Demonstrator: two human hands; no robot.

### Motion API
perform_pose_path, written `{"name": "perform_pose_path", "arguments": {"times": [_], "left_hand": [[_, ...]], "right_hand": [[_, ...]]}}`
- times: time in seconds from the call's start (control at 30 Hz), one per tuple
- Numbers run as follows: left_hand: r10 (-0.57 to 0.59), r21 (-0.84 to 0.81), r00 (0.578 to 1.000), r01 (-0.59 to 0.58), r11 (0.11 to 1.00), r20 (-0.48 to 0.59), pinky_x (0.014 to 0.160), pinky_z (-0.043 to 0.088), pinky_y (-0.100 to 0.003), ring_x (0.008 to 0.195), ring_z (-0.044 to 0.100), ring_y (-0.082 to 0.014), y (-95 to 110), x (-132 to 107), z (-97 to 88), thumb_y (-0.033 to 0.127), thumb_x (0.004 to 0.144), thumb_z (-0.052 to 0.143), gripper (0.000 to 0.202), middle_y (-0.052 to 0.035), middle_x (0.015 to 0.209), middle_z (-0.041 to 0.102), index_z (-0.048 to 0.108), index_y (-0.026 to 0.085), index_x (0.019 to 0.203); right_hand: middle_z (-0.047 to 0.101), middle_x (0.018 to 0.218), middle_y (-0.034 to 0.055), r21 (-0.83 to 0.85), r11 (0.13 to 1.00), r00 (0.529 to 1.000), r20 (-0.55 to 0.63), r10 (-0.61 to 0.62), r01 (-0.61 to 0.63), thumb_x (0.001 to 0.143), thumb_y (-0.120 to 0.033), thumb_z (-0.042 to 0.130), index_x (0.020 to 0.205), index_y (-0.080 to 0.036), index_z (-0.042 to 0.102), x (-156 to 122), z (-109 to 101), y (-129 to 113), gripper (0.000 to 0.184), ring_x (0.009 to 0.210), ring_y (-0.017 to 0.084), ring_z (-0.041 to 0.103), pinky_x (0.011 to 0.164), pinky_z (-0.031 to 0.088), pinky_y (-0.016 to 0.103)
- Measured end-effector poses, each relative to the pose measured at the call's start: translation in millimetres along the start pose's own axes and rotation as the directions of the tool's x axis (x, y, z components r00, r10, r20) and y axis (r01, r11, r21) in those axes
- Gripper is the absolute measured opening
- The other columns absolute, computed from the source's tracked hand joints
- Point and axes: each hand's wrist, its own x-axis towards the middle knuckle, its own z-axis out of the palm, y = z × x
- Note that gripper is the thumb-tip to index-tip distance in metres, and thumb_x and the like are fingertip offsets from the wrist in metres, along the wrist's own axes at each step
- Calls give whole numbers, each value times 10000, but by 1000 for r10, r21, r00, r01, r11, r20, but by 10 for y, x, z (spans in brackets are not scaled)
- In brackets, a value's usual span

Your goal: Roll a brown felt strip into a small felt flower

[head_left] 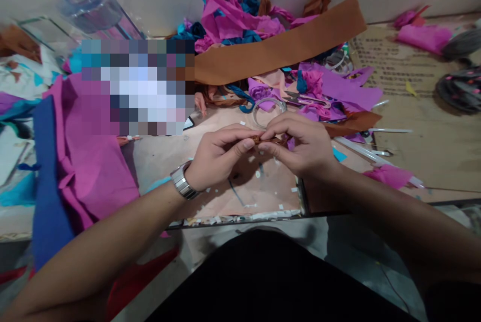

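Observation:
Between my fingertips, over the middle of the worktop, is a small twisted strip of brown crepe paper (276, 140). My left hand (227, 154), with a metal watch on its wrist, pinches one end between thumb and fingers. My right hand (300, 144) pinches the strip close beside it, and the two thumbs nearly meet. Just beyond my fingers lies a roll of clear tape (268, 111). Behind it sits a pair of scissors or snips (306, 100) among purple paper scraps. The far side of the strip is partly hidden by my fingers.
A long brown paper strip (285, 41) lies across a heap of crumpled pink and blue paper (233, 16). Pink sheets (93, 172) and a blue sheet (50, 182) hang over the front edge at left. A large plastic bottle (97, 9) stands behind. Cardboard (417, 146) covers the right.

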Motion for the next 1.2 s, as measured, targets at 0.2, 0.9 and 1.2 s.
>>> {"name": "perform_pose_path", "arguments": {"times": [0.2, 0.9, 1.2], "left_hand": [[-5, -47, 999, 8, 999, 50, 971, 599, -342, 1050, 748, -191, -14, -4, -2, 327, 999, 701, 223, -94, 1156, 803, 828, 269, 1174], [-140, -130, 965, 172, 977, 222, 983, 553, -347, 1071, 705, -221, 32, 55, -3, 553, 981, 667, 368, -110, 1117, 770, 852, 240, 1037], [-280, -151, 959, 283, 947, 40, 703, 569, -272, 779, 698, -165, -54, 33, -12, 498, 854, 837, 321, -75, 887, 786, 816, 180, 890]], "right_hand": [[721, 899, 15, 37, 995, 996, -20, 92, -92, 880, -377, 853, 1011, -209, 714, -31, 15, 9, 255, 773, 144, 659, 696, 533, 262], [618, 1050, 48, 32, 994, 994, 12, -104, 104, 945, -330, 783, 1160, -332, 816, -12, 14, 86, 217, 1015, 204, 645, 843, 581, 380], [673, 1037, 66, 10, 997, 994, 77, -79, 79, 959, -372, 761, 1041, -247, 788, 6, -7, 51, 152, 1000, 218, 665, 894, 575, 404]]}}
